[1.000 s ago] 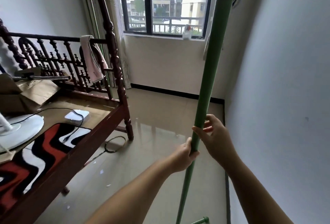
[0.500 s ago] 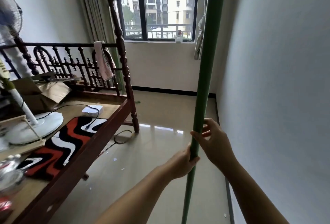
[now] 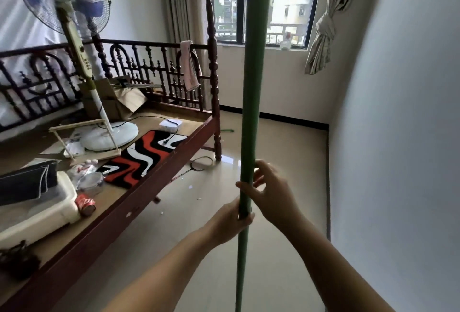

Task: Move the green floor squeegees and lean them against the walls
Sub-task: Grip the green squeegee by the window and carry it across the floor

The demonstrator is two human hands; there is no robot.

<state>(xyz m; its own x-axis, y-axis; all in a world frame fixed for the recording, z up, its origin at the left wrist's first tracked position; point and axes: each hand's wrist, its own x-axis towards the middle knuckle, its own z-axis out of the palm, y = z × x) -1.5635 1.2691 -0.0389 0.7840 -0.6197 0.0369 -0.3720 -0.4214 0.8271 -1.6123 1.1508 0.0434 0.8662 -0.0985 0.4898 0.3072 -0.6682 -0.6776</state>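
A long green squeegee pole (image 3: pixel 251 102) stands nearly upright in the middle of the view, running from the top edge down past the bottom; its head is out of sight. My left hand (image 3: pixel 230 222) is wrapped around the pole low down. Just above it, my right hand (image 3: pixel 271 189) holds the pole from the right side, fingers loosely curled around it. A second green piece (image 3: pixel 227 130) lies on the floor by the far bed post. The white wall (image 3: pixel 398 137) is to the right.
A dark wooden bed frame (image 3: pixel 159 182) fills the left, holding a standing fan (image 3: pixel 109 135), a patterned mat, boxes and a red can. A badminton racket (image 3: pixel 199 163) lies on the shiny floor. A window with a tied curtain (image 3: pixel 323 28) is ahead.
The view has swung left and drawn back, bringing the fan and more of the bed into sight. The pole now stands straighter. Both hands keep their hold on it.
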